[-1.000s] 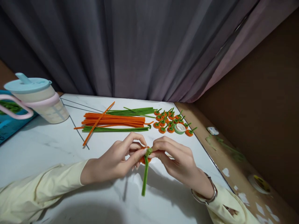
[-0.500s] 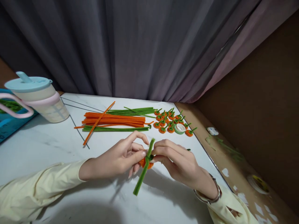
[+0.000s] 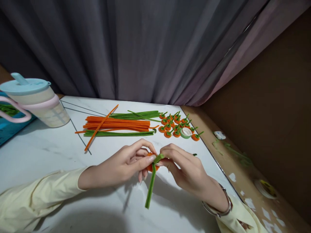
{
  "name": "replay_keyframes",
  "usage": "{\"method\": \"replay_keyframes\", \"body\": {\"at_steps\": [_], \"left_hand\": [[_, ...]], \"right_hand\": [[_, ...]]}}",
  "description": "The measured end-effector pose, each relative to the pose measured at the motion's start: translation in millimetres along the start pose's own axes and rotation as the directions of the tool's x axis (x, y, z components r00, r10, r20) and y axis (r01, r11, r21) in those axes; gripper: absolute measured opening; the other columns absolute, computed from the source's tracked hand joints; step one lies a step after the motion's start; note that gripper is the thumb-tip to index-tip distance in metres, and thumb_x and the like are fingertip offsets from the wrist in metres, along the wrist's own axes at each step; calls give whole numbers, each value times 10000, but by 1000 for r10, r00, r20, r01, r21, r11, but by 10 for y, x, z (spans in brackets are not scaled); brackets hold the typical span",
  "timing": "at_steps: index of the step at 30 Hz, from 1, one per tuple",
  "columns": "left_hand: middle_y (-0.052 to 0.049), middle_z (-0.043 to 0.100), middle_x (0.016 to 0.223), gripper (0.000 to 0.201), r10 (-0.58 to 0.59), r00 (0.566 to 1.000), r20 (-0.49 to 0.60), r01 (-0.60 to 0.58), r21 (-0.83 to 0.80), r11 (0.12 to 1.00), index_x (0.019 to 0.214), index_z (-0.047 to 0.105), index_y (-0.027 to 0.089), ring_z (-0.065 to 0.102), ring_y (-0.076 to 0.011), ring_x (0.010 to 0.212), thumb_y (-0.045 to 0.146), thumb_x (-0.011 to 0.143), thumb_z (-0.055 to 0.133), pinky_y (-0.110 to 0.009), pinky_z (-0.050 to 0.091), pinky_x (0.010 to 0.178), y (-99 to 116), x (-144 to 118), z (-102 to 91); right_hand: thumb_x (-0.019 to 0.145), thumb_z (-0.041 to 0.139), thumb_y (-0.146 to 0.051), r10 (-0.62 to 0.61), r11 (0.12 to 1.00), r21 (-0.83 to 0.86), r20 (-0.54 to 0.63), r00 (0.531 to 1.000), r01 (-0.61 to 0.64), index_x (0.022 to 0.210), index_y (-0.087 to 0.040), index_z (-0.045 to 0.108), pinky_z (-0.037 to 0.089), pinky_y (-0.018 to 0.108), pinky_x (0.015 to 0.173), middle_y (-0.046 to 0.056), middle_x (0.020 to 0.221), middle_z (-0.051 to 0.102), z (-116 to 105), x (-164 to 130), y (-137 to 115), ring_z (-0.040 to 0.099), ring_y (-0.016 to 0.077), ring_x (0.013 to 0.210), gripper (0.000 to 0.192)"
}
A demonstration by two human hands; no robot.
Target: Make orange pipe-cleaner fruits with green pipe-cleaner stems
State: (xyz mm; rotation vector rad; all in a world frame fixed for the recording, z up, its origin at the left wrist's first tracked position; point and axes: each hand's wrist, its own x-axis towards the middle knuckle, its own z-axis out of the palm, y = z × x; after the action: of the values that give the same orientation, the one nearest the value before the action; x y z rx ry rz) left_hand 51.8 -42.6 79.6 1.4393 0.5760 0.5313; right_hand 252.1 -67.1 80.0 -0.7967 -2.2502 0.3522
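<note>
Between my hands is a small orange pipe-cleaner pumpkin (image 3: 150, 168), partly hidden by my fingers. My left hand (image 3: 128, 161) pinches it from the left with thumb and fingers. Across its top lies a green pipe cleaner (image 3: 150, 187), bent at the middle, one long end hanging down toward me. My right hand (image 3: 183, 165) is closed at the bend, its fingertips pinching the green pipe cleaner's short upper end. Beyond the hands lie bundles of orange pipe cleaners (image 3: 121, 124) and green pipe cleaners (image 3: 121, 133).
Several finished orange pumpkins with green stems (image 3: 167, 134) cluster at the back right, beside a roll of green tape (image 3: 186, 132). A lidded cup (image 3: 50, 110) stands at the left. Paper scraps (image 3: 249, 203) and a tape roll (image 3: 266, 188) lie on the brown surface at right.
The green pipe cleaner's upper end has tipped over toward the right hand, and its lower end has swung right and hangs steeper. Both hands stay close around the pumpkin.
</note>
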Motion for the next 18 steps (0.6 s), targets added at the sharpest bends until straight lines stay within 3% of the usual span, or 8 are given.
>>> {"method": "replay_keyframes", "body": {"at_steps": [5,9,12,18], "left_hand": [[27,558,698,191,-31,1000,2,31,-42,999,986,414,200,539,-93,573,372,914,456,-209,452,563,-14,-4,-16],[18,556,718,204,-16,1000,-26,15,-41,999,977,410,198,543,-100,595,380,905,468,-213,453,570,-47,14,-2],[35,519,682,198,21,998,-53,-21,-2,1000,960,412,194,537,-93,570,375,902,469,-195,443,537,-60,18,21],[41,508,649,134,77,994,-82,-65,134,989,917,431,187,541,-87,543,321,921,427,-182,439,520,-48,-5,52]], "right_hand": [[939,398,-110,17,989,-145,132,991,2,987,-155,488,427,237,586,58,876,575,-37,-16,-6,545,130,745,111],[951,315,-107,-22,931,-352,207,978,95,1035,-128,499,367,249,509,71,870,588,-44,-39,-48,539,149,718,203],[945,286,-87,-63,919,-372,183,981,128,998,-106,518,350,252,487,71,802,582,-26,-55,-86,520,152,677,239],[894,343,-7,-23,956,-291,64,998,41,978,-122,533,388,230,542,51,806,603,29,-62,-129,550,132,701,238]]}}
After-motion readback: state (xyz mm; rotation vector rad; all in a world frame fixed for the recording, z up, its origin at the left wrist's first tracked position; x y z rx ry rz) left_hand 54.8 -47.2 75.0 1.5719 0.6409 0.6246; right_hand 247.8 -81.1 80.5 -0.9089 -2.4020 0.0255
